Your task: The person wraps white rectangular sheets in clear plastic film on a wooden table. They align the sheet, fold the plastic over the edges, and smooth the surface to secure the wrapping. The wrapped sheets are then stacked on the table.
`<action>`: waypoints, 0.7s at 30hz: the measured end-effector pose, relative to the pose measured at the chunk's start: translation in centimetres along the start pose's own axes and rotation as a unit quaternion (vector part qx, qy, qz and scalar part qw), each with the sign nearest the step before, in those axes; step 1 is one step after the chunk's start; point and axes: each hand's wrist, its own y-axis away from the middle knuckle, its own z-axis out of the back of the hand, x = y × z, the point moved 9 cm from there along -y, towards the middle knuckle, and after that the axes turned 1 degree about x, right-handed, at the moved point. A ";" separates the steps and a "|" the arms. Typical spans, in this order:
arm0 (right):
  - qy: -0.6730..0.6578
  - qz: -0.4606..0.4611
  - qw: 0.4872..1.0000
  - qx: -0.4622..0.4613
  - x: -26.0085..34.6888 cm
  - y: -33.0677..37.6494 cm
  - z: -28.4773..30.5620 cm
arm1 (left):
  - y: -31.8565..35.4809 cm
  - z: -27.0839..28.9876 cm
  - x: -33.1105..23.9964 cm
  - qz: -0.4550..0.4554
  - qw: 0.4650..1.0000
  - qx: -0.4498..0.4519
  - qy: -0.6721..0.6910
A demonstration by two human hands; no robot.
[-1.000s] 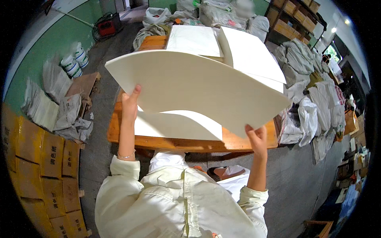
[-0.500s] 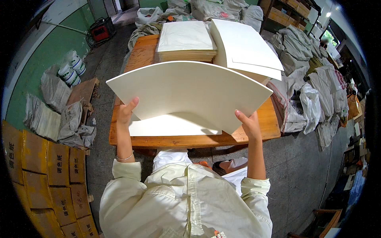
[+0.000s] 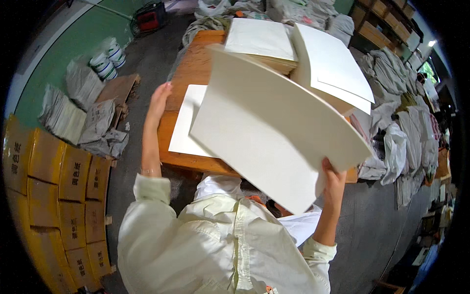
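My right hand (image 3: 334, 179) grips a large white paper sheet (image 3: 274, 127) by its near right edge, the thumb on top and the other fingers hidden beneath. The sheet is tilted and bowed, held above the wooden table (image 3: 188, 59). My left hand (image 3: 159, 98) is off the sheet, above the table's left edge, and appears open with nothing in it. Another white sheet (image 3: 188, 122) lies flat on the table, partly covered by the raised one. Behind them are a stack of white-topped paper (image 3: 262, 39) and a second stack of large curved sheets (image 3: 335, 63).
Taped brown cartons (image 3: 73, 196) are piled at the left, near a low wooden pallet (image 3: 117, 90) with wrapped bundles. White buckets (image 3: 104, 66) stand by the green wall. Grey sacks (image 3: 391, 78) are heaped beyond the table's right side.
My left hand has let go of the sheet and moved up and away from it. The sheet has swung, its right end lower and nearer, still in my right hand. The view has shifted.
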 end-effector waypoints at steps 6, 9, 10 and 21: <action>-0.052 -0.141 0.988 -0.039 -5.5 4.7 4.1 | -3.1 9.6 17.4 0.425 0.905 0.014 0.020; -0.035 -0.167 0.984 -0.043 -6.6 6.7 5.3 | -2.5 9.8 18.9 0.422 0.903 0.081 -0.001; -0.032 -0.173 0.983 -0.058 -6.5 7.3 5.5 | -2.8 10.0 18.8 0.435 0.897 0.079 0.024; -0.047 -0.151 0.982 -0.107 -6.6 8.4 8.3 | -10.2 6.3 -4.6 -0.030 0.990 0.034 -0.136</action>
